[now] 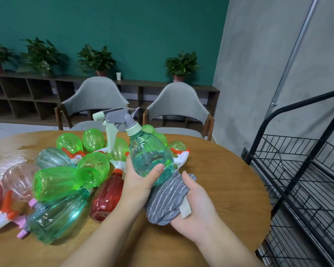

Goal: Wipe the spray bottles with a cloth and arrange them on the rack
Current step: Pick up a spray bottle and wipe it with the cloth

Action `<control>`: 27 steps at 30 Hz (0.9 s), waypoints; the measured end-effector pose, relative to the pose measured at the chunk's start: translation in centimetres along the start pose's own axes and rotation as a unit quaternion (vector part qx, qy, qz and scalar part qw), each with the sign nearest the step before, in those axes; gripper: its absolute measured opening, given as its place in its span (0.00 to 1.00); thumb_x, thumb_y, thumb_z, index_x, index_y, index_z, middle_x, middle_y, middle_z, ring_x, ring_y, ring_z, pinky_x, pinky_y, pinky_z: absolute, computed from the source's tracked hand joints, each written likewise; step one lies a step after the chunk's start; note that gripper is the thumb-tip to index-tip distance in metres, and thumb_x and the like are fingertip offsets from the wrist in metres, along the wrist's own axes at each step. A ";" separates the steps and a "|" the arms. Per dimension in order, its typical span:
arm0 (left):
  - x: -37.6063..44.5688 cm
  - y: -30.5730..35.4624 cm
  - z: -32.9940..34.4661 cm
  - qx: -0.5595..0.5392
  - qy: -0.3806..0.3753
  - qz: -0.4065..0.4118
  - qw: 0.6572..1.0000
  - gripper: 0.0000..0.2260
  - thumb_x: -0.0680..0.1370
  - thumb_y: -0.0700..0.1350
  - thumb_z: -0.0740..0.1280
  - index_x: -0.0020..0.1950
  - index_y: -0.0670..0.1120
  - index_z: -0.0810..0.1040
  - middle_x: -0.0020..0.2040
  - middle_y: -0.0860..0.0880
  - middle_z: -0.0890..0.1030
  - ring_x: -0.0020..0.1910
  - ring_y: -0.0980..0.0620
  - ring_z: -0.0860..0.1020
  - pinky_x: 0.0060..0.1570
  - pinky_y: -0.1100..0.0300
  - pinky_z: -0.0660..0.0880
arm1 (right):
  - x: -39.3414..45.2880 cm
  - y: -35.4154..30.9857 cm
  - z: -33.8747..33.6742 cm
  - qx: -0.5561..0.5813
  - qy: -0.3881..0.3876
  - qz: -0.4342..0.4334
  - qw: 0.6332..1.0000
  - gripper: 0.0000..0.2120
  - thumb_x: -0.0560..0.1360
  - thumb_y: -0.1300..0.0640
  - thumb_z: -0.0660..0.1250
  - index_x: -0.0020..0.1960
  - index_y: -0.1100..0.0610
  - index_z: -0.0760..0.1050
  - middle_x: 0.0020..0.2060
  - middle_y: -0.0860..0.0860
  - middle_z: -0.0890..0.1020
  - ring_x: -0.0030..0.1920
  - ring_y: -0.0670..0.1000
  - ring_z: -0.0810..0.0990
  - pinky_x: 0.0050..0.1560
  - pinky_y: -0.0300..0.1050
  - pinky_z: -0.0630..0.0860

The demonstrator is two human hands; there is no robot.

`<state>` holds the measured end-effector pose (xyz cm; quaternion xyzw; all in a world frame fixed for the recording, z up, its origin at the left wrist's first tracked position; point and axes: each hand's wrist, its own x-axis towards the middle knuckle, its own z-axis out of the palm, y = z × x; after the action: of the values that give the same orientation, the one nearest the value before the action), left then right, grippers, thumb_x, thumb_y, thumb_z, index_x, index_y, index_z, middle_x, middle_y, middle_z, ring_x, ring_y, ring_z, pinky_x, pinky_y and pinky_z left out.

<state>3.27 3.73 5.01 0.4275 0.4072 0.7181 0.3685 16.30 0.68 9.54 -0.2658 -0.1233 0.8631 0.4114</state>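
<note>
Gripping a teal spray bottle (149, 157), the left hand (141, 182) tilts it; right hand (196, 207) fingers (188, 180) clutch a grey cloth (165, 199).

A single head-worn wide-angle camera looks forward and down, close over the round wooden table (229, 170). Two grey upholstered chairs (178, 105) and a teal wall (123, 26) lie far ahead; a black wire rack (297, 160) fills the right edge.
</note>
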 end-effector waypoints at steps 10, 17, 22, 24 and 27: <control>-1.2 0.1 -0.7 0.013 -0.059 -0.033 0.998 0.36 0.59 0.51 0.76 0.65 0.48 0.70 0.57 0.46 0.83 0.57 0.48 0.82 0.54 0.57 0.79 | 0.0 -2.8 0.0 0.017 0.011 -0.083 0.996 0.23 0.81 0.46 0.56 0.60 0.65 0.76 0.54 0.68 0.80 0.58 0.67 0.77 0.58 0.64 0.71; -2.5 0.0 -1.1 -0.001 -0.147 -0.152 0.977 0.38 0.58 0.49 0.78 0.67 0.48 0.71 0.57 0.44 0.84 0.56 0.44 0.82 0.53 0.53 0.79 | 0.9 -3.6 0.1 -0.013 0.127 -0.220 0.967 0.16 0.80 0.50 0.59 0.61 0.60 0.73 0.51 0.59 0.81 0.52 0.60 0.79 0.50 0.57 0.75; -3.3 -0.3 -1.7 -0.044 -0.194 -0.231 0.953 0.36 0.59 0.47 0.77 0.66 0.50 0.71 0.57 0.42 0.83 0.54 0.42 0.83 0.46 0.50 0.80 | 0.6 -4.6 2.3 -0.210 0.137 -0.364 0.897 0.14 0.79 0.49 0.62 0.61 0.54 0.72 0.57 0.51 0.79 0.58 0.49 0.77 0.59 0.46 0.71; -3.4 -0.4 -1.5 -0.038 -0.208 -0.235 0.949 0.37 0.60 0.46 0.77 0.68 0.50 0.71 0.59 0.42 0.82 0.57 0.41 0.82 0.49 0.50 0.80 | 0.5 -4.3 3.1 -0.320 0.124 -0.402 0.849 0.11 0.79 0.47 0.61 0.57 0.51 0.72 0.52 0.46 0.78 0.51 0.40 0.75 0.54 0.38 0.69; -3.6 -0.6 -0.9 -0.023 -0.233 -0.228 0.945 0.37 0.60 0.46 0.76 0.68 0.48 0.71 0.59 0.43 0.82 0.56 0.44 0.82 0.49 0.55 0.79 | 0.9 -3.2 4.1 -0.454 0.029 -0.468 0.758 0.12 0.81 0.49 0.58 0.64 0.48 0.70 0.57 0.37 0.75 0.55 0.29 0.72 0.55 0.24 0.67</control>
<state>3.85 0.59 3.10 0.4696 0.3805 0.5043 0.6167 15.63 3.40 13.96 -0.3553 -0.5975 0.3984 0.5985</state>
